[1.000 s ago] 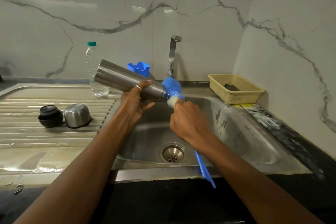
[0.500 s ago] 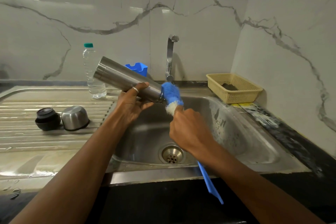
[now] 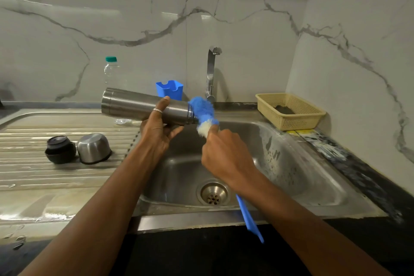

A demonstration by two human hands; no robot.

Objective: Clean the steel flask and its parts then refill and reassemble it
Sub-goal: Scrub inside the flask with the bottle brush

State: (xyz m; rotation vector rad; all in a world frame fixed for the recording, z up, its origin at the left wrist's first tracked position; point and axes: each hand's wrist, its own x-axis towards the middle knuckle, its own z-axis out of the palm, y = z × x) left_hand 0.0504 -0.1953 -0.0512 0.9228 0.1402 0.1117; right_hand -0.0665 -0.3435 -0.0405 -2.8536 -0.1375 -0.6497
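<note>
My left hand (image 3: 156, 130) grips the steel flask (image 3: 132, 104), holding it nearly level above the sink with its mouth pointing right. My right hand (image 3: 226, 157) grips the blue bottle brush (image 3: 202, 111), whose blue and white bristle head sits at the flask's mouth; its blue handle sticks out below my wrist toward the sink's front edge. On the draining board to the left lie the black stopper (image 3: 59, 149) and the steel cup lid (image 3: 94, 148), side by side and touching.
The steel sink basin (image 3: 302, 175) has a drain (image 3: 214, 192) and a tap (image 3: 211, 71) behind it. A clear plastic bottle (image 3: 111, 71) and a blue holder (image 3: 169, 89) stand at the back wall. A beige basket (image 3: 291, 111) sits at the right.
The flask has tipped from slanting upward to nearly level. The brush head stays at its mouth, with my right hand shifting slightly.
</note>
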